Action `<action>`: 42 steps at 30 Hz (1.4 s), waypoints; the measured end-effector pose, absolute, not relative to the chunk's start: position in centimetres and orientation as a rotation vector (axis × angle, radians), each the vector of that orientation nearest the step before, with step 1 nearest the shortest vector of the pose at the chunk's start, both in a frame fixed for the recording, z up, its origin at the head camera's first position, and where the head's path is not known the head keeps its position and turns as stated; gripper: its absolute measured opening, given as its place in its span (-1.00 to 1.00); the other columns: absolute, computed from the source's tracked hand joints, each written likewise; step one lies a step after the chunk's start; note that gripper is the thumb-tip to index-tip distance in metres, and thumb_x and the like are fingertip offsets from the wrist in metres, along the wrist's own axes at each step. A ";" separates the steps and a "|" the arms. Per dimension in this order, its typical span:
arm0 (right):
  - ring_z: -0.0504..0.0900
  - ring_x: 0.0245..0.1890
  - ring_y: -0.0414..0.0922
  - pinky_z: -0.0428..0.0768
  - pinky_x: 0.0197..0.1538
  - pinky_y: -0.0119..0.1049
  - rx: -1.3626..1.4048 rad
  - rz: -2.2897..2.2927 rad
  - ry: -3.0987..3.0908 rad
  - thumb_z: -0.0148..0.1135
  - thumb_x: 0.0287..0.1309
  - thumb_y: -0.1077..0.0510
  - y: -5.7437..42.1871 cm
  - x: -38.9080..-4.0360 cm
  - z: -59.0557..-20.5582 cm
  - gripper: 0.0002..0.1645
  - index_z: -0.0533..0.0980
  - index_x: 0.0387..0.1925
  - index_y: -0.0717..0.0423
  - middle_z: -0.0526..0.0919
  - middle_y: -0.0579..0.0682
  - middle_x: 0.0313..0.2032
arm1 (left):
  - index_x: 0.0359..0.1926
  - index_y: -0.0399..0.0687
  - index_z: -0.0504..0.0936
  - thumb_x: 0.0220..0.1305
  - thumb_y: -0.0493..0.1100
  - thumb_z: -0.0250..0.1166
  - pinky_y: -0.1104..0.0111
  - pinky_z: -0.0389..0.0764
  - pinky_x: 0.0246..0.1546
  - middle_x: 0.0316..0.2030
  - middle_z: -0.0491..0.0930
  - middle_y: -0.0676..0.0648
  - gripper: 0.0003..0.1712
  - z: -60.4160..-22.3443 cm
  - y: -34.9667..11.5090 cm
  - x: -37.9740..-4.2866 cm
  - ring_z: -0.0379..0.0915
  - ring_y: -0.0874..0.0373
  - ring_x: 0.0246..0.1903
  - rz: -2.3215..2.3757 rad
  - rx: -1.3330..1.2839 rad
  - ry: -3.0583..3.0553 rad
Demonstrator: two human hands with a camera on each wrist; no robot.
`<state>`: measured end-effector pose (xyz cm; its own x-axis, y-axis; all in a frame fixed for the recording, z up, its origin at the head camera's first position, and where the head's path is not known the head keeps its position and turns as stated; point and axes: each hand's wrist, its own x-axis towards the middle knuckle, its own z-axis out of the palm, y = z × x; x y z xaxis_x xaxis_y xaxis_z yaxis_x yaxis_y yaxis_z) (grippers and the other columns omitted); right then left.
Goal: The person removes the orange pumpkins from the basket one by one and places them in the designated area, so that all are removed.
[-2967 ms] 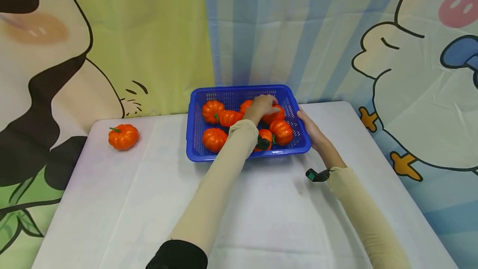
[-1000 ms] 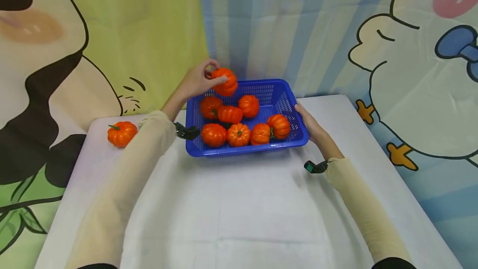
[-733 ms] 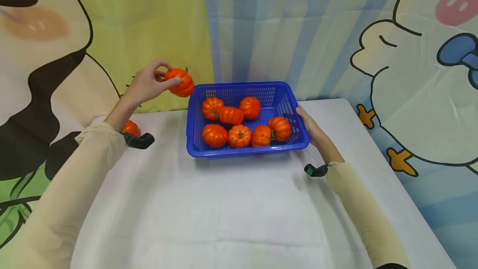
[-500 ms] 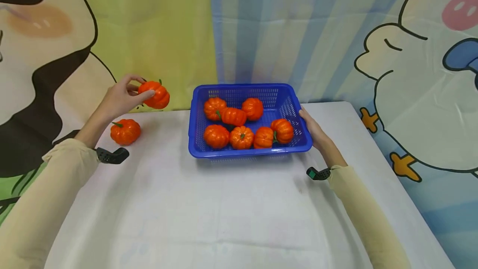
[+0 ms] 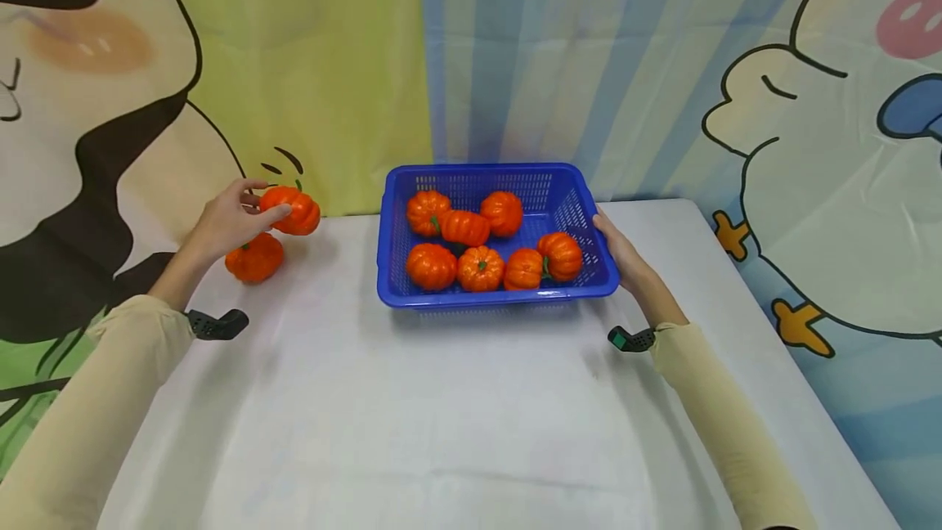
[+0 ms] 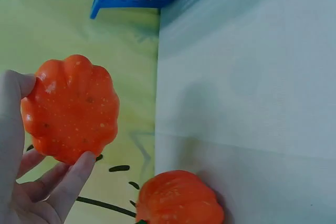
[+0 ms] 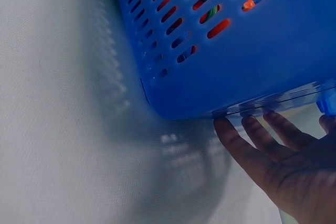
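My left hand [image 5: 226, 221] pinches a small orange pumpkin [image 5: 296, 213] between thumb and fingers, at the table's back left. In the left wrist view this pumpkin [image 6: 71, 109] shows its speckled ribbed face. Just below it in the head view, a second pumpkin [image 5: 254, 260] sits on the table, partly covered by the hand. My right hand [image 5: 627, 258] rests against the right side of a blue plastic basket [image 5: 500, 301]. The right wrist view has its fairly straight fingers [image 7: 252, 153] touching the basket wall [image 7: 210, 87]. Several pumpkins [image 5: 481, 269] lie inside the basket.
A white cloth covers the table [image 5: 441, 415]. Behind it hangs a printed cartoon curtain [image 5: 353, 64], close to the basket's back rim and to the left hand.
My left hand has lifted a pumpkin out of the basket, carried it left, and lowered it near the pumpkin on the table. My right hand has stayed at the basket's side.
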<state>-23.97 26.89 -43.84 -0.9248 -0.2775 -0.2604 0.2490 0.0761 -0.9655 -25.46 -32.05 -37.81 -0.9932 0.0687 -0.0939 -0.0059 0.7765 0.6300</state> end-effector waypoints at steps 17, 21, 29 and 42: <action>-0.15 0.55 0.11 -0.13 0.55 0.07 -0.001 -1.881 2.009 -0.48 0.49 -0.15 27.0 -24.1 -43.3 -0.30 -0.44 0.50 -0.33 -0.29 0.00 0.56 | 0.12 -0.35 0.47 0.16 0.03 0.38 0.39 0.44 -0.40 -0.06 0.49 -0.34 -0.35 -39.7 -30.9 -25.9 0.41 -0.13 -0.20 1.026 0.253 2.974; -0.17 0.55 0.09 -0.17 0.56 0.04 -0.004 -1.894 1.992 -0.49 0.50 -0.14 27.1 -24.0 -43.6 -0.30 -0.44 0.51 -0.31 -0.30 0.00 0.56 | 0.24 -0.36 0.35 0.17 0.02 0.37 0.16 0.54 -0.23 0.04 0.46 -0.41 -0.24 -40.0 -30.6 -25.5 0.43 -0.25 -0.09 0.976 0.213 2.951; -0.18 0.55 0.09 -0.18 0.56 0.06 -0.024 -1.878 2.018 -0.51 0.50 -0.15 27.4 -24.2 -43.8 -0.31 -0.45 0.51 -0.30 -0.31 -0.01 0.56 | 0.24 -0.48 0.24 0.11 -0.10 0.39 -0.14 0.49 0.00 0.07 0.40 -0.49 -0.19 -41.2 -29.8 -25.0 0.39 -0.33 -0.01 0.916 0.197 2.947; -0.15 0.55 0.11 -0.15 0.56 0.05 -0.002 -1.892 2.002 -0.49 0.50 -0.15 27.1 -23.8 -43.6 -0.30 -0.44 0.51 -0.29 -0.28 0.02 0.56 | 0.30 -0.50 0.04 0.03 -0.15 0.48 -0.16 0.37 0.19 0.21 0.15 -0.49 0.01 -43.4 -28.9 -24.1 0.23 -0.33 0.15 1.090 0.076 2.833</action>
